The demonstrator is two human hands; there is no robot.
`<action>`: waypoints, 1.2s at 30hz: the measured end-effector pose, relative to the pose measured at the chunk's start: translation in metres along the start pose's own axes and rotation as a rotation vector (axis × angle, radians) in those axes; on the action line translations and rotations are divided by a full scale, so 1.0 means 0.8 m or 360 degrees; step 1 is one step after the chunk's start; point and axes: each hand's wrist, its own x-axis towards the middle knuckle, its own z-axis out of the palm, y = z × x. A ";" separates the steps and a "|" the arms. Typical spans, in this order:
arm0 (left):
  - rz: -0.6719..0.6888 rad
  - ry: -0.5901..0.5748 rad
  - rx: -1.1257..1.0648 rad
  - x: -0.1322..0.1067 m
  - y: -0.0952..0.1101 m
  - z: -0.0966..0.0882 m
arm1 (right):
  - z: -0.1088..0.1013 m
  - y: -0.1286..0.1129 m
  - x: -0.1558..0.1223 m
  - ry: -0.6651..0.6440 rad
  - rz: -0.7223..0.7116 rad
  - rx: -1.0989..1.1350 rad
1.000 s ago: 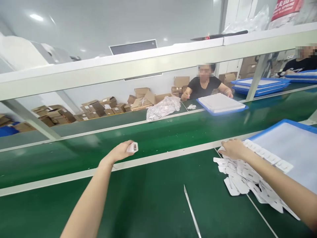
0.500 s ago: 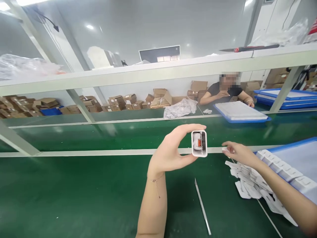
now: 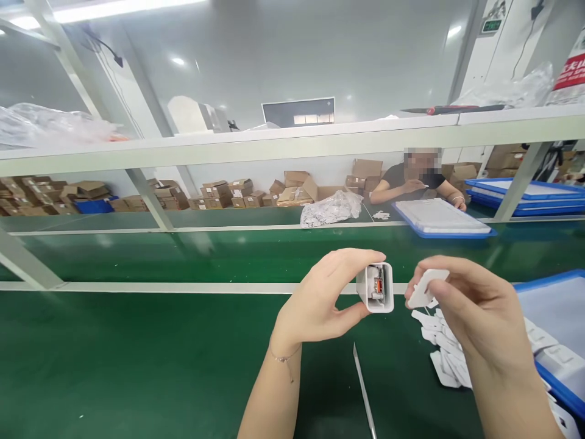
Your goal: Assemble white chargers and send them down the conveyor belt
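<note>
My left hand (image 3: pixel 320 299) grips a white charger housing (image 3: pixel 389 289) between thumb and fingers. Its open end faces me, showing an orange-red USB port (image 3: pixel 378 285) and other parts inside. Just to the right, my right hand (image 3: pixel 475 311) pinches a flat white plastic cover (image 3: pixel 427 288) between thumb and fingers. The cover is tilted and apart from the housing. Below my right hand lies a pile of flat white plastic pieces (image 3: pixel 445 366), partly hidden by the hand and forearm. A slim metal craft knife (image 3: pixel 364 390) rests on the green table below the housing.
A blue-edged tray (image 3: pixel 555 280) with white housings (image 3: pixel 560 356) stands at the right. Across the bench, a person sits behind another blue tray (image 3: pixel 425 233). A pale shelf beam (image 3: pixel 274 143) spans the view above the table. A clear plastic bag (image 3: pixel 331 209) lies farther back.
My right hand has come up and toward me from beside the pile, turning with the white cover in it. The housing in my left hand has turned slightly and sits a little right and lower.
</note>
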 end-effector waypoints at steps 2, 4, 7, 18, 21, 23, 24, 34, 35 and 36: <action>-0.0006 -0.0030 -0.0003 0.002 -0.003 0.006 | 0.003 0.003 -0.004 0.0079 -0.0030 -0.0048; -0.0027 -0.0070 0.0003 0.004 -0.005 0.012 | 0.006 0.005 -0.005 0.0089 -0.0098 -0.0080; -0.0047 -0.0113 0.0021 0.005 -0.006 0.018 | 0.012 0.009 -0.005 0.0003 -0.0146 -0.0163; 0.0060 0.0142 -0.0073 -0.005 -0.016 0.035 | 0.011 0.010 -0.004 -0.0169 -0.0370 -0.0734; 0.0213 0.0230 -0.0079 -0.001 -0.015 0.036 | 0.006 0.004 -0.004 -0.0200 -0.0353 -0.0827; 0.0287 0.0224 -0.0062 0.003 -0.012 0.033 | 0.003 0.002 -0.004 -0.0218 -0.0316 -0.0840; 0.0306 0.0208 -0.0029 0.005 -0.010 0.032 | 0.002 0.000 -0.005 -0.0238 -0.0290 -0.0839; 0.0422 0.0146 0.0162 0.006 -0.005 0.026 | -0.003 0.007 0.007 -0.0468 0.0188 -0.0220; 0.0440 0.0143 0.0167 0.006 -0.004 0.025 | -0.002 0.012 0.010 -0.0513 0.0287 -0.0088; 0.0456 0.0139 0.0186 0.007 -0.003 0.025 | -0.001 0.017 0.013 -0.0553 0.0362 0.0027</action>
